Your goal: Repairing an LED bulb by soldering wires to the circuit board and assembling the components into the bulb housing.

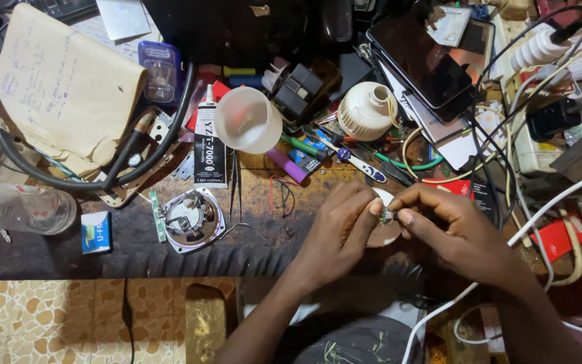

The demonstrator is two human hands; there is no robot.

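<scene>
— What were the hands doing?

— Both met above the front edge of the cluttered dark wooden desk (170,253). The left hand (337,232) and right hand (449,226) each pinched a small round white plastic lamp base with a metal threaded end (386,217) between thumb and fingertips.

— How would it handle?

— Light and stiff, I'd judge, but brittle; best gripped by the plastic rim, not the contacts. A round silver speaker (188,219) lay well to its left.
</scene>
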